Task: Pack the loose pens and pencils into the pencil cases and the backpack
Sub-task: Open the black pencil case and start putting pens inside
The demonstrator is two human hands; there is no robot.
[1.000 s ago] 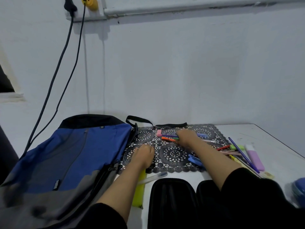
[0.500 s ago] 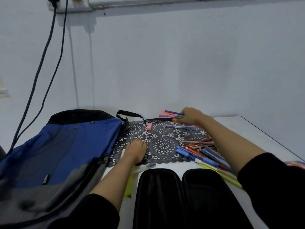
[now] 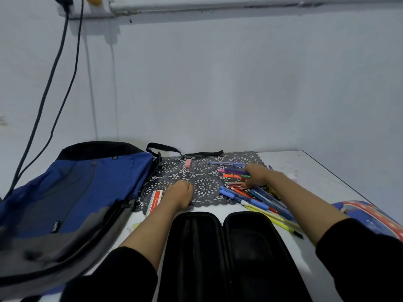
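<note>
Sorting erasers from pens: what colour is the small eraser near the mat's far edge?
Pink; the small rectangular eraser shows best in the head view.

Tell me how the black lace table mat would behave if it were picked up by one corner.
Probably floppy: the black lace table mat lies thin and flat, full of openwork holes. Likely light, so it may slide on the smooth white table when coloured pens are dragged; the left hand resting on it should pin it.

Inspection of legible markings: backpack carries a small dark tag with white lettering, too blurred to read. Ruler, red and white, shows printed lettering and graduation marks; no figures legible. Nothing else readable.
</note>
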